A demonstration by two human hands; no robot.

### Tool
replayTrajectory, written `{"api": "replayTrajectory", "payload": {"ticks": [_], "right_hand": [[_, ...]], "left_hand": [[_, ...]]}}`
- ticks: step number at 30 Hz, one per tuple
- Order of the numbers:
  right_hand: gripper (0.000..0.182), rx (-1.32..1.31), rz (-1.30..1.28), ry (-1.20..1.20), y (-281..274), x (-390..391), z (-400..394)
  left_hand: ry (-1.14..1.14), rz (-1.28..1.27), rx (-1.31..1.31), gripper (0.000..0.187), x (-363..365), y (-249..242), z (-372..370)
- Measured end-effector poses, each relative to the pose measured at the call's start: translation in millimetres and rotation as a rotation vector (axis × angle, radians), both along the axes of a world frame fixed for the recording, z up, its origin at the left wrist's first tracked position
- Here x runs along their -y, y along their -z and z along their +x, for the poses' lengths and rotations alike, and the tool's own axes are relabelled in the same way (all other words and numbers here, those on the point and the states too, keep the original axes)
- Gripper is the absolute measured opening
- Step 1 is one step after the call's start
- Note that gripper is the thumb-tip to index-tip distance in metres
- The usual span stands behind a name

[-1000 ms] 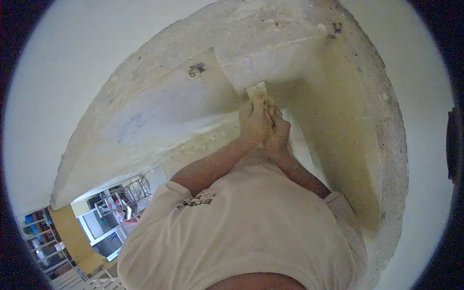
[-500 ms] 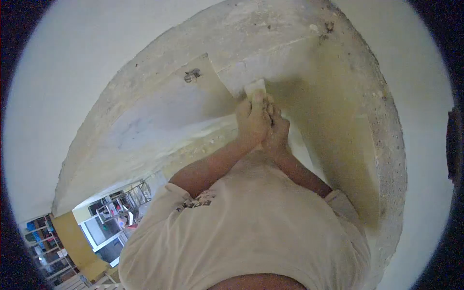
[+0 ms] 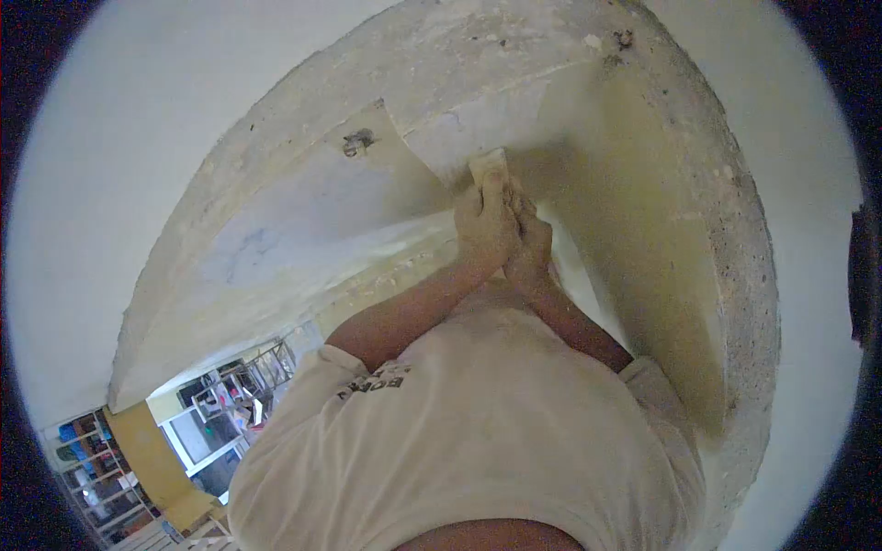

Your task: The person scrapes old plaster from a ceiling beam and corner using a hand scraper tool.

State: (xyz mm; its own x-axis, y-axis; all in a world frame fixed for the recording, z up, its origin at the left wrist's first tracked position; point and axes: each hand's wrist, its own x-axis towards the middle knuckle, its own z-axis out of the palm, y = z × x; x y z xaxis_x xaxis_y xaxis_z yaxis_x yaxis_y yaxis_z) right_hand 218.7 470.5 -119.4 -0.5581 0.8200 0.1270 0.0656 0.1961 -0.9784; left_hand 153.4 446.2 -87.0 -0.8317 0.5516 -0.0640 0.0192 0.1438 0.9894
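Both my hands are raised together in front of my chest, against a pale plastered surface. My left hand is closed round a small, pale, flat-faced block, its thumb laid along the face. Pressed against it from the other side, my right hand has its fingers curled in at the base of the same block. The block's upper edge sticks out past the fingers and overlaps the plaster near a corner where two faces meet. Its lower part is hidden inside my hands.
A rough concrete border curves around the plastered recess. Beside the left plaster panel is a dark hole with rough edges. At lower left are shelves with goods, a tan wall strip and a white-framed window.
The view has shifted slightly. The block has tilted a little between my hands, and both hands keep their hold on it near the same corner.
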Motion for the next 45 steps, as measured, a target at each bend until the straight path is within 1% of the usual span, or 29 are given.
{"api": "replayTrajectory", "payload": {"ticks": [2, 4, 5, 7, 9, 11, 13, 15, 17, 20, 22, 23, 24, 26, 27, 28, 29, 30, 32, 33, 34, 35, 37, 38, 39, 40, 41, 43, 45], "right_hand": [[0.026, 0.046, -0.02, -0.042, 5.8, -2.0, -2.3], [0.027, 0.028, 0.077, -0.027, 7.5, 1.8, 4.9], [0.027, 0.019, 0.162, -0.01, 7.7, 2.0, 6.3], [0.027, 0.004, 0.08, -0.024, 0.9, 2.5, 10.6], [0.026, -0.02, 0.009, -0.028, 2.9, -0.3, 13.7], [0.027, 0.006, 0.108, -0.148, 18.0, -5.3, 16.8], [0.026, 0.04, 0.049, -0.09, 5.4, -7.0, 9.4], [0.024, 0.098, -0.03, -0.042, 5.3, -8.4, 9.5], [0.025, -0.074, 0.095, -0.056, 11.1, -11.3, 8.7], [0.024, -0.024, 0.199, 0.012, 7.3, -10.1, 3.1], [0.023, -0.062, 0.111, -0.027, 9.7, -9.5, 1.5], [0.023, -0.114, 0.044, -0.059, 8.3, -11.2, -0.6], [0.023, -0.126, 0.056, -0.061, 4.5, -9.1, 0.1], [0.032, 0.044, -0.249, -0.066, -2.5, -3.6, 6.5], [0.032, 0.045, -0.248, -0.063, -10.6, -8.3, 3.3], [0.027, -0.009, -0.116, -0.067, -22.6, -12.6, 1.2], [0.024, -0.063, 0.013, -0.074, -28.4, -10.8, 2.0], [0.024, -0.064, 0.01, -0.074, -15.7, -7.4, 5.2], [0.033, -0.047, 0.193, -0.112, 17.0, -8.8, 4.1], [0.033, -0.051, 0.196, -0.111, 9.3, -7.0, 4.5], [0.028, 0.076, 0.057, -0.072, -4.1, -6.3, 4.2], [0.024, 0.211, -0.093, -0.032, -10.7, -4.6, 8.3], [0.024, 0.124, -0.081, -0.081, -9.3, -7.2, 10.5], [0.024, 0.019, -0.05, -0.133, -10.4, -9.8, 9.3], [0.024, 0.011, -0.039, -0.132, -5.3, -7.9, 8.6], [0.026, 0.048, -0.055, -0.061, 1.7, 0.6, 8.1], [0.028, 0.081, -0.072, 0.014, 7.9, 1.3, 5.5], [0.027, 0.084, -0.041, -0.064, 3.0, -13.3, 4.8], [0.026, 0.096, -0.021, -0.144, 11.1, -12.7, 11.5]], "left_hand": [[-0.025, 0.027, -0.041, 0.042, 1.8, 3.2, -0.7], [0.0, 0.104, 0.205, 0.042, 2.3, 12.9, 0.9], [0.004, 0.11, 0.201, 0.042, 1.0, 18.3, 2.2], [-0.012, 0.196, 0.306, 0.042, 2.2, -6.6, 13.0], [-0.01, 0.128, 0.222, 0.041, 2.4, 5.1, 10.6], [-0.009, 0.068, 0.128, 0.04, 2.6, 13.1, 8.4], [0.051, 0.002, 0.067, 0.041, 4.1, 4.2, 5.7], [0.015, 0.05, 0.14, 0.041, -1.8, -0.1, 9.7], [-0.021, 0.098, 0.214, 0.041, -2.7, 2.4, 13.1], [-0.006, 0.044, 0.091, 0.039, -4.6, 2.9, 4.9], [-0.011, -0.048, -0.456, 0.04, -2.3, -13.7, 5.9], [-0.016, -0.048, -0.458, 0.04, 0.7, -4.0, 7.1], [-0.03, 0.001, -0.409, 0.041, 0.9, 13.4, 6.5], [-0.045, 0.063, -0.368, 0.042, -3.2, 2.5, 3.9], [0.001, 0.06, -0.131, 0.041, -1.6, -29.1, 4.3], [0.045, 0.046, 0.115, 0.041, 2.2, -44.3, 7.7], [0.043, 0.035, 0.125, 0.041, 5.6, -39.2, 10.1], [0.005, -0.014, 0.054, 0.041, 5.3, -31.6, 9.1], [-0.032, -0.041, -0.041, 0.041, 1.8, -18.1, 4.8], [-0.038, -0.013, -0.161, 0.042, 3.6, -7.8, 7.9], [-0.042, 0.017, -0.28, 0.044, 2.4, -9.3, 8.6], [-0.037, 0.012, -0.274, 0.044, 1.1, -10.3, 7.9], [0.025, 0.005, -0.052, 0.041, -0.1, -30.6, 4.7], [0.026, 0.006, -0.052, 0.041, 1.8, -17.4, 7.0], [-0.004, -0.024, -0.202, 0.041, 1.0, 8.2, 7.1], [-0.038, -0.056, -0.35, 0.04, 0.8, 8.3, 6.4], [-0.038, -0.046, -0.359, 0.04, -0.5, 8.9, 2.6], [0.07, 0.013, 0.037, 0.039, 2.7, -17.9, 5.2], [0.041, 0.0, 0.073, 0.039, 2.4, 4.1, 7.5]]}}
